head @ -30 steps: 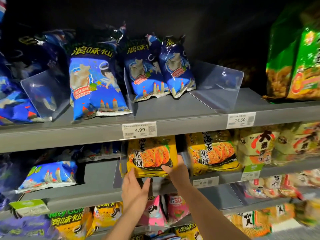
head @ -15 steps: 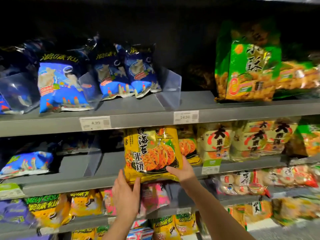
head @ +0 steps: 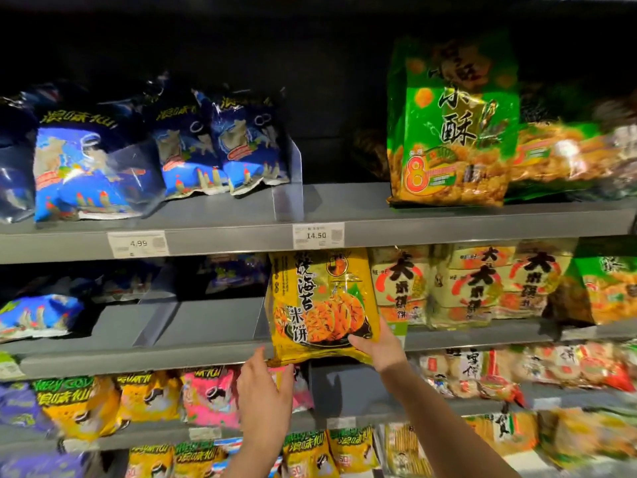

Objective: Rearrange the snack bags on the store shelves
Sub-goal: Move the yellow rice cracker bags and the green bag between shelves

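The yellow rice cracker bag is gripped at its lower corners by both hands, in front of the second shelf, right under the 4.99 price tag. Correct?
Not quite. The head view shows the yellow rice cracker bag right under the 14.50 price tag, not the 4.99 price tag. The rest holds: the left hand and right hand grip its lower corners in front of the second shelf.

Glossy plastic yellow bag point(head: 324, 305); matt grey metal shelf point(head: 448, 222).

Shop aisle — grey tiered shelves point(head: 448, 215) packed with snack bags point(head: 451, 122), price tags point(head: 317, 235) on edges.
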